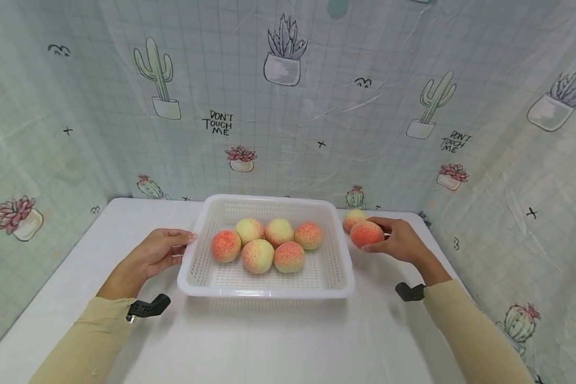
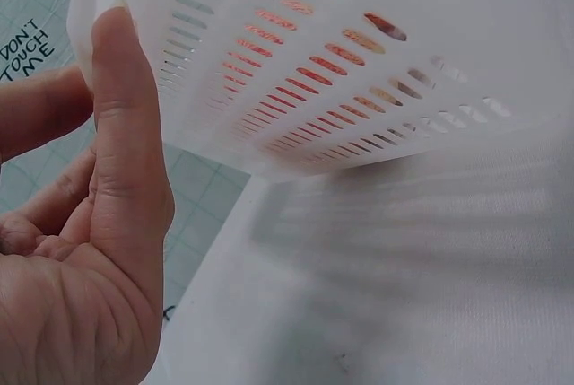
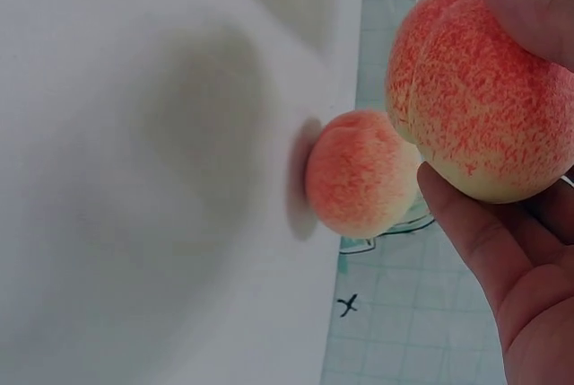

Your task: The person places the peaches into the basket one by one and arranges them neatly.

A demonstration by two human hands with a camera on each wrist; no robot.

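A white plastic basket (image 1: 264,292) with slotted walls holds several red-and-yellow peaches (image 1: 257,256). At its left side my left hand (image 1: 156,253) holds the rim; the left wrist view shows the digits at the rim and outer wall (image 2: 430,26). Just right of the basket, my right hand (image 1: 400,240) grips a redder peach (image 1: 367,234) between thumb and fingers, raised above the table. Behind that one, another peach (image 1: 354,217) lies on the table, partly covered in the head view but fully visible in the right wrist view (image 3: 359,174).
The white table (image 1: 269,341) carries the basket near its back edge. Patterned cloth (image 1: 317,117) with cactus drawings rises behind and on both sides. Dark wrist straps (image 1: 149,306) sit on both beige sleeves (image 1: 86,336).
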